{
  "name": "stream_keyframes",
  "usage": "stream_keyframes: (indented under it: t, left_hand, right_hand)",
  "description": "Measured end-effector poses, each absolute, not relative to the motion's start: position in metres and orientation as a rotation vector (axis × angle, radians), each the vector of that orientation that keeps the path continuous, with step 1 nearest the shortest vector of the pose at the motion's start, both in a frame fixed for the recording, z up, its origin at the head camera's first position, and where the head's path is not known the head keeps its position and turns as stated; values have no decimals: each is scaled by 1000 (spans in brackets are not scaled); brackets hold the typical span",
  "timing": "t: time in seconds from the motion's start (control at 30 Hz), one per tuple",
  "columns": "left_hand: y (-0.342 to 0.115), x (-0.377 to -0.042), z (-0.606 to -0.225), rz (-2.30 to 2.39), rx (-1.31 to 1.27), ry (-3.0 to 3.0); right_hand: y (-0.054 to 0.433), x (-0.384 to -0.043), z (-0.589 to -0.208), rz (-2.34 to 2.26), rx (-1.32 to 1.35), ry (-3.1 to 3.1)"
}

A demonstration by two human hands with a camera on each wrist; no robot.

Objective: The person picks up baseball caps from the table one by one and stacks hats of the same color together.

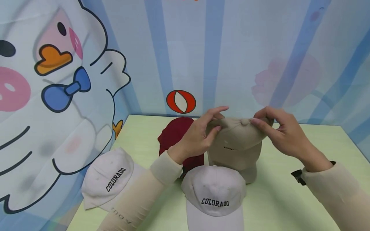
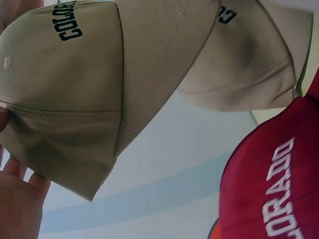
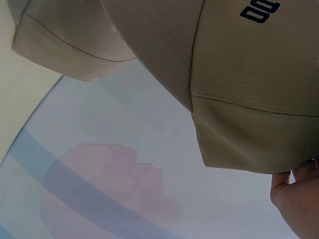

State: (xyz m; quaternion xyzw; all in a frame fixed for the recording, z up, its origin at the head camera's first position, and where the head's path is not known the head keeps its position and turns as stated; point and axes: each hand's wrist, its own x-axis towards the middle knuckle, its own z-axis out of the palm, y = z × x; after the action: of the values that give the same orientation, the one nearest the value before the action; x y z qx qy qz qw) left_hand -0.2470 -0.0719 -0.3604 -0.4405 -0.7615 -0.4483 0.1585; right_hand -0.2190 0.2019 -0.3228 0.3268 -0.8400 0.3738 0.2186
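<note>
Both of my hands hold a khaki baseball cap (image 1: 241,133) by its sides, over the back of the table. On the cap's left side, the thumb and fingers of my left hand (image 1: 199,134) pinch the fabric. My right hand (image 1: 284,134) grips the right side near the top button. In the left wrist view the cap's dark COLORADO lettering (image 2: 67,22) and brim (image 2: 154,55) show. A second khaki cap (image 1: 248,170) stands just below the held one, partly hidden by it. Beside my left hand sits a dark red cap (image 1: 176,130), partly covered by that forearm.
A white COLORADO cap (image 1: 215,189) lies at the front middle of the pale table (image 1: 289,199). Another white cap (image 1: 108,176) is at the left, its brim partly behind my left sleeve. A printed cloth backdrop (image 1: 185,64) rises along the table's back and left edges.
</note>
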Motion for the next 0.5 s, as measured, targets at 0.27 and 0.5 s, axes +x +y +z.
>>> stream_keyframes:
  t: [0.27,0.5]
  left_hand:
    - [-63,-252,-378,-1308,-1240,-2293]
    - [-58,-260,-390,-1365,-1170,-2429]
  right_hand:
    - [211,-221,-346,1086,790,-2398]
    - [215,-230,-369,1192,666,-2489]
